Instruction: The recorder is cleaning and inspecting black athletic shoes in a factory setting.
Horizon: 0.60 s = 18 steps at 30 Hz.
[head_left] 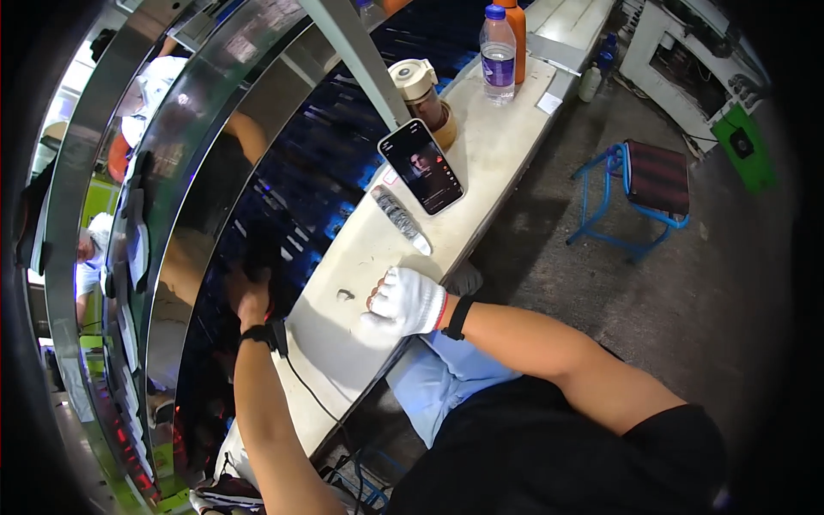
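Note:
My left hand (249,296) reaches over the bench's left edge into the dark, blue-lit area beside it. A black wrist strap with a cable is on that wrist; the fingers are lost in shadow. My right hand (403,302), in a white knit glove, rests at the bench's near right edge with its fingers curled in. Whatever is inside the curl is hidden. Just left of it lies a small grey scrap (345,294). Beyond the glove is a slim grey-patterned object (401,220) with a white tip. A phone (421,166) with a lit screen leans past that.
A lidded jar of brown liquid (427,107), a clear bottle (498,60) with a purple label and an orange bottle (518,39) stand farther along the pale bench (330,343). A grey post (356,56) rises beside the jar. A blue-framed stool (657,176) stands at right.

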Available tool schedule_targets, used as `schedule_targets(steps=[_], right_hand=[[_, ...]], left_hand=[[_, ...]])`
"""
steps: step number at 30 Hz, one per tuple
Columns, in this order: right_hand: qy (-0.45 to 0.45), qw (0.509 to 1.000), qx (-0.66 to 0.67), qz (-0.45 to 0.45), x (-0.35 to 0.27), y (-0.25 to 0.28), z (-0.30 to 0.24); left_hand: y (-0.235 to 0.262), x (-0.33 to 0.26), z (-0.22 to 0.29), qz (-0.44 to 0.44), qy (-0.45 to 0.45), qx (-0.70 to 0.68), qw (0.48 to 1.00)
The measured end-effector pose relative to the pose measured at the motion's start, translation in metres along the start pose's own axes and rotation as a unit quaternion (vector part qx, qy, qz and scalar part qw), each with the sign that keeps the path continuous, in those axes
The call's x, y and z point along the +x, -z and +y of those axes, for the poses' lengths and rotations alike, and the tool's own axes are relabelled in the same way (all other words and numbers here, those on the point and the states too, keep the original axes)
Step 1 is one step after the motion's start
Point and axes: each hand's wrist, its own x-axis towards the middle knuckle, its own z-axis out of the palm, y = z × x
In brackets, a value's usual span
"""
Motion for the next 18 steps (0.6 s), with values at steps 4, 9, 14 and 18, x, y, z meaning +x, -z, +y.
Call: schedule_targets(steps=[4,9,14,18], right_hand=[[0.007,0.99,0.118,0.07,-0.008,0.011,0.009],[0.067,0.977,0.173,0.103,0.068,0.076,-0.012],[0.197,0.973,0.081,0.093,0.223,0.064,-0.025],[0.18,0.983,0.011,-0.042,0.318,0.017,-0.037]], left_hand=[[0.116,-0.07,0.06,0.017,-0.205,-0.083,0.975],[0.175,-0.16,0.063,-0.029,-0.48,-0.114,0.869],[0.155,-0.282,0.093,-0.036,-0.354,-0.174,0.918],[0.109,-0.368,0.109,0.021,-0.319,-0.256,0.912]])
